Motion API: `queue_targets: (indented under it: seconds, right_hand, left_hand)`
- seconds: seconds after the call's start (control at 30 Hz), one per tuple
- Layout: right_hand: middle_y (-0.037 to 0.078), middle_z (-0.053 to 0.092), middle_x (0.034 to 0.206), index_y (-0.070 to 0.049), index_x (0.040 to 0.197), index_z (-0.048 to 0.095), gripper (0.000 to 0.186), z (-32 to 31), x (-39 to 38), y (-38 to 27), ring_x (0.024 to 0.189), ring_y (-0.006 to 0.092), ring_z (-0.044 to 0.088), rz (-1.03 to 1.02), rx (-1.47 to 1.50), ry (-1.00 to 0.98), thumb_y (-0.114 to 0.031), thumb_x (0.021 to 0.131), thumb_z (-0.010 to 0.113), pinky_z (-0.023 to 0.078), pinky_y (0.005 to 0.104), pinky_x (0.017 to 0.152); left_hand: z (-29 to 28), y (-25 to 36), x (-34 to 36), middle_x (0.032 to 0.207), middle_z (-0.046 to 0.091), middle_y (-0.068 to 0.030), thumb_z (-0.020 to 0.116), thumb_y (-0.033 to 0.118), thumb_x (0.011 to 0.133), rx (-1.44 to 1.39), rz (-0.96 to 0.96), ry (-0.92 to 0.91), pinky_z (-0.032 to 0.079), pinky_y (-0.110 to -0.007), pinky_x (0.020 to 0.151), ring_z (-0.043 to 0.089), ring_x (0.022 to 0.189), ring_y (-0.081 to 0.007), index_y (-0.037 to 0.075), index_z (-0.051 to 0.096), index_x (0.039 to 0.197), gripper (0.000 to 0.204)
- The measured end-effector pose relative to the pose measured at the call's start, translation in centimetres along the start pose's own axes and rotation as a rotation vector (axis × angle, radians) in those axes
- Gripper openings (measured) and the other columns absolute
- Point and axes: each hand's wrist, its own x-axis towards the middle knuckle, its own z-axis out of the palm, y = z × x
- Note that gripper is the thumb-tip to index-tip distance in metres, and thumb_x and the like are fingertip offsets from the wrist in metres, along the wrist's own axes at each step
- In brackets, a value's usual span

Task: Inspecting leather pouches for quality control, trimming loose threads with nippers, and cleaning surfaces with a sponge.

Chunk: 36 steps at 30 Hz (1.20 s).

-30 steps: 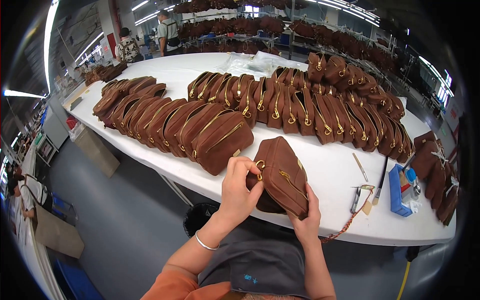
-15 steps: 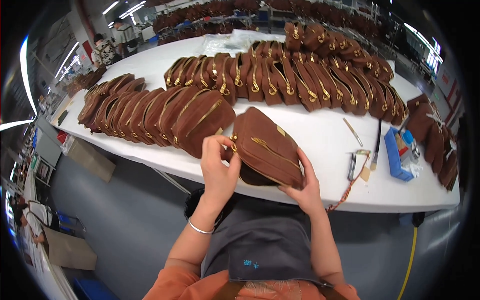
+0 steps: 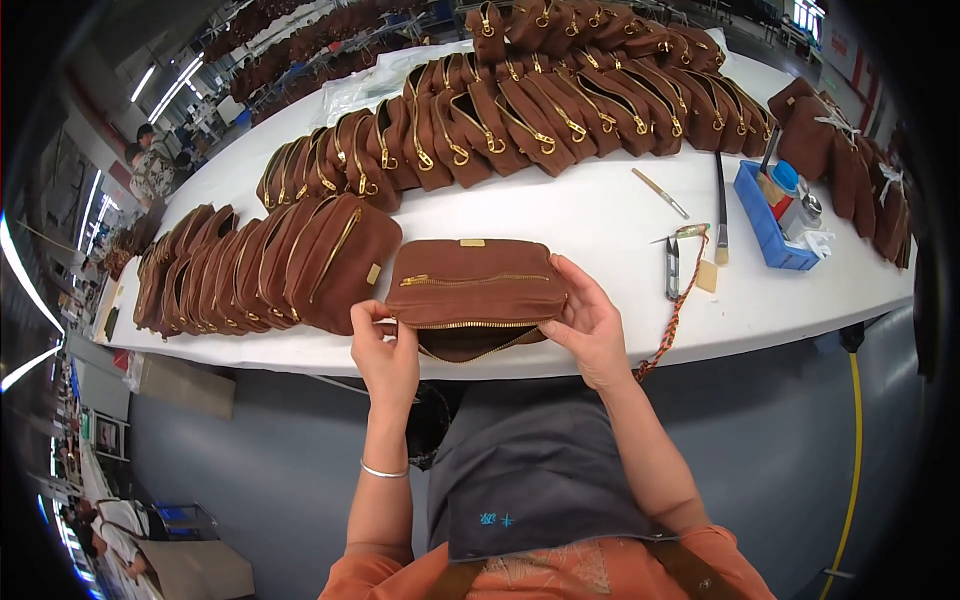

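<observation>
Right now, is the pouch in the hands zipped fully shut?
No, the brown pouch gapes along its lower zipper between the left hand and right hand.

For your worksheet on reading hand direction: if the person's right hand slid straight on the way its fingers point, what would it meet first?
The right hand points left along the brown zip pouch it already grips, so probably the left hand at the far end.

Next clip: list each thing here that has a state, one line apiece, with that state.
Brown pouch: lying flat at the table edge, lower zipper open, upper zipper closed.
Left hand: gripping the pouch's left end.
Right hand: gripping the pouch's right end.
Near row of pouches: standing on edge, leaning together, zipped shut.
Far row of pouches: standing, overlapped.
Snips: lying flat on the table.
Blue tray: upright, holding small items.
</observation>
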Motion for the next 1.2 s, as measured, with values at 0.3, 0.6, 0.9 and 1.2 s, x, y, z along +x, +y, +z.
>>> queue_targets:
  seconds: [0.3, 0.6, 0.9, 1.2]
  right_hand:
    - [0.016, 0.043, 0.149, 0.005, 0.147, 0.039, 0.067, 0.1, 0.6, 0.6, 0.138, 0.0246, 0.043, -0.103, -0.049, 0.114, 0.01, 0.086, 0.065, 0.035, 0.0374, 0.116]
    - [0.016, 0.042, 0.15, 0.005, 0.142, 0.045, 0.057, -0.1, 0.6, 2.1, 0.14, 0.0252, 0.041, -0.201, -0.274, 0.256, 0.01, 0.088, 0.062, 0.034, 0.0378, 0.117]
    - [0.016, 0.042, 0.149, 0.004, 0.14, 0.047, 0.054, 0.1, 2.4, 0.1, 0.137, 0.0258, 0.045, 0.005, -0.305, 0.268, 0.01, 0.088, 0.064, 0.039, 0.0386, 0.113]
    - [0.018, 0.043, 0.149, 0.005, 0.138, 0.049, 0.051, -0.5, 9.6, -4.8, 0.138, 0.0277, 0.044, 0.168, -0.487, 0.158, 0.007, 0.088, 0.06, 0.035, 0.0392, 0.115]
  left_hand:
    - [2.1, -2.5, 0.2, 0.08, 0.056, -0.0048, 0.068, 0.005, 0.092, 0.0, -0.028, -0.06, 0.046, -0.024, 0.062, 0.053, 0.069, -0.0087, 0.0, 0.046, 0.094, 0.023]
    - [4.6, -4.2, 1.6, 0.071, 0.054, -0.0012, 0.07, 0.005, 0.09, -0.039, -0.095, -0.073, 0.042, -0.022, 0.058, 0.048, 0.065, -0.0063, 0.002, 0.046, 0.092, 0.024]
    - [3.6, -3.4, 1.6, 0.084, 0.055, -0.0022, 0.073, 0.002, 0.087, -0.161, -0.223, -0.146, 0.043, -0.019, 0.06, 0.051, 0.074, -0.0029, 0.003, 0.043, 0.096, 0.032]
    - [3.8, -1.8, 4.2, 0.082, 0.054, 0.0004, 0.081, 0.006, 0.08, -0.335, -0.505, -0.22, 0.046, -0.02, 0.059, 0.05, 0.07, -0.0023, 0.005, 0.044, 0.09, 0.039]
